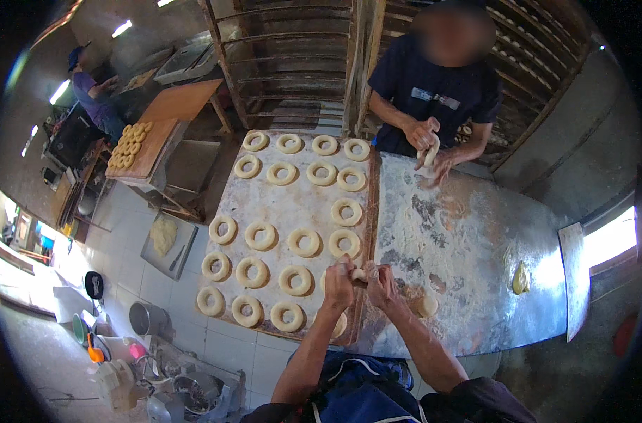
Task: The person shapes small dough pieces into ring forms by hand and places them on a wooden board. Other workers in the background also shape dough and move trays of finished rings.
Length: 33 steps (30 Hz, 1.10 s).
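Note:
Both of my hands are closed on a short piece of dough (360, 273) above the seam between the wooden board and the metal table. My left hand (339, 283) grips its left end, over the board's near right corner. My right hand (382, 286) has the other end, at the table's edge. My fingers hide most of the dough. Another dough piece (425, 304) lies on the table just right of my right wrist. Several pale dough rings (294, 280) lie in rows on the floured board (264, 204); my left hand and forearm partly cover the nearest ones on the right.
Across the flour-dusted metal table (476, 247), a co-worker holds a dough strip (431, 151) in both hands. A yellowish lump (522, 278) sits toward the table's right end. Left on the floor are a tray with dough (163, 236) and a pot (147, 319). Racks (285, 63) stand behind.

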Each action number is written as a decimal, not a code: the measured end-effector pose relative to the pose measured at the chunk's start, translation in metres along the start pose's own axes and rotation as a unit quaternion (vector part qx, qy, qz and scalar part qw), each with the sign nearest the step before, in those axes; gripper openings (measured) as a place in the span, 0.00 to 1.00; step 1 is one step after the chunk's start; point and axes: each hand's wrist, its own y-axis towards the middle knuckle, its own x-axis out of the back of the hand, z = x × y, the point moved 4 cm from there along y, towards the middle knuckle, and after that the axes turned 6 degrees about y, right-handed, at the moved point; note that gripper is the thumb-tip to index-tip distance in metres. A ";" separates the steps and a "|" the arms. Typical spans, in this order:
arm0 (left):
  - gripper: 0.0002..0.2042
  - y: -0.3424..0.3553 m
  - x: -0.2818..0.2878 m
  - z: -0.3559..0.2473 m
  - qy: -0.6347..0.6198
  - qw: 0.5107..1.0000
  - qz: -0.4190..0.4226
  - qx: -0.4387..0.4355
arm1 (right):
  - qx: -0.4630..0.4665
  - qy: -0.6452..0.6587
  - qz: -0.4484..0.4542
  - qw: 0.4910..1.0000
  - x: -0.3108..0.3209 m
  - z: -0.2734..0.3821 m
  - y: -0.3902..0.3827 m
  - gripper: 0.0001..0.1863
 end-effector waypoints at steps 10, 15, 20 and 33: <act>0.22 0.071 0.064 -0.044 0.166 0.953 -0.100 -0.233 | -0.117 0.241 0.105 0.958 -0.027 0.048 0.105 0.24; 0.17 0.158 0.096 -0.082 0.249 0.934 -0.145 -0.212 | -0.027 0.084 0.053 0.995 -0.015 0.096 0.194 0.30; 0.13 0.207 0.120 -0.065 0.579 0.792 -0.186 -0.061 | -0.070 -0.153 -0.064 0.984 -0.029 0.081 0.218 0.41; 0.14 0.219 0.111 -0.040 0.591 0.787 -0.113 -0.139 | -0.277 -0.293 -0.200 0.893 0.176 -0.008 -0.089 0.23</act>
